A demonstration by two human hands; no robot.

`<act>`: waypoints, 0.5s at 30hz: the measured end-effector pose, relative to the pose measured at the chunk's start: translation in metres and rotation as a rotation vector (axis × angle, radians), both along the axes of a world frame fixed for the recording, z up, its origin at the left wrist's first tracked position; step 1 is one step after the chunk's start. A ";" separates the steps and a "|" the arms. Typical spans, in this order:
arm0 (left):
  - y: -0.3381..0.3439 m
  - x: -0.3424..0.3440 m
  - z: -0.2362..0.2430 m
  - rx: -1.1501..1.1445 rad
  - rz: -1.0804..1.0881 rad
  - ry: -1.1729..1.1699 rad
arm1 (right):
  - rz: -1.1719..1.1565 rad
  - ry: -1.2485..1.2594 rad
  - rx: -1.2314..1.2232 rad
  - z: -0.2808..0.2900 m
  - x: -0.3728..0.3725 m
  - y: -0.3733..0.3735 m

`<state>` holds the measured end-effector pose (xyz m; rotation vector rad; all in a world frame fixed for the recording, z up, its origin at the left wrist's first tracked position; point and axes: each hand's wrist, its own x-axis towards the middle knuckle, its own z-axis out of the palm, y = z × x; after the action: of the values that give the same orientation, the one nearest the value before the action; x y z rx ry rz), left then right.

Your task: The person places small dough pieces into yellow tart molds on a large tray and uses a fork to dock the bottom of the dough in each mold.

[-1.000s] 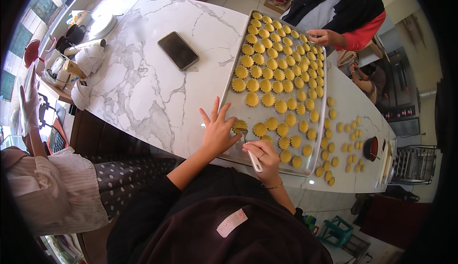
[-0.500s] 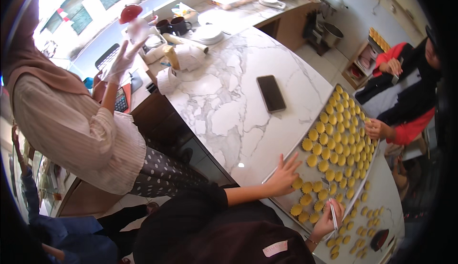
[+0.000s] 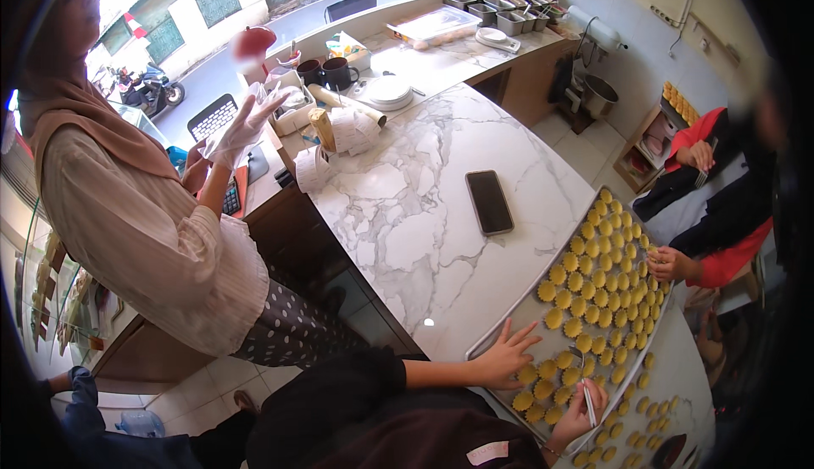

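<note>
A long metal baking tray (image 3: 527, 315) lies on the white marble counter (image 3: 407, 231), filled with rows of small round yellow pastries (image 3: 598, 270). My left hand (image 3: 506, 356) rests flat, fingers spread, on the tray's near corner beside the nearest pastries. Over the tray's near end, my right hand (image 3: 579, 416) grips a thin white stick-like tool (image 3: 588, 401), its tip among the pastries. Both my sleeves are dark.
A black phone (image 3: 489, 202) lies on the marble. Another person's hand (image 3: 670, 263) touches the tray's far side. A person in a beige headscarf raises a gloved hand (image 3: 242, 128) at left. Cups, paper rolls and containers (image 3: 339, 121) crowd the counter's far end. Loose pastries (image 3: 653, 401) lie beside the tray.
The view has swung left and up, bringing the standing person and back counter into sight. My hands stay at the tray's near end, the right still holding the tool.
</note>
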<state>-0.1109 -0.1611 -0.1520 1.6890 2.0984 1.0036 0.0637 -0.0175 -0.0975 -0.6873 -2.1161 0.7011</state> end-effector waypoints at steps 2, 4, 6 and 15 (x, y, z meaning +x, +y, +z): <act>-0.001 -0.003 -0.004 0.171 0.071 -0.028 | -0.008 -0.011 -0.002 0.003 0.000 0.000; -0.002 -0.010 -0.004 0.171 0.093 -0.039 | 0.008 0.029 0.045 0.001 0.000 0.002; 0.000 -0.015 -0.002 0.170 0.114 -0.048 | -0.007 0.036 0.035 -0.001 0.004 0.003; -0.002 -0.023 -0.008 0.155 0.185 -0.046 | -0.067 0.044 -0.077 -0.002 0.003 -0.004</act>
<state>-0.1335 -0.1628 -0.1598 1.5441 2.2303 1.2772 0.0671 -0.0220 -0.0998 -0.7742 -2.0248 0.7575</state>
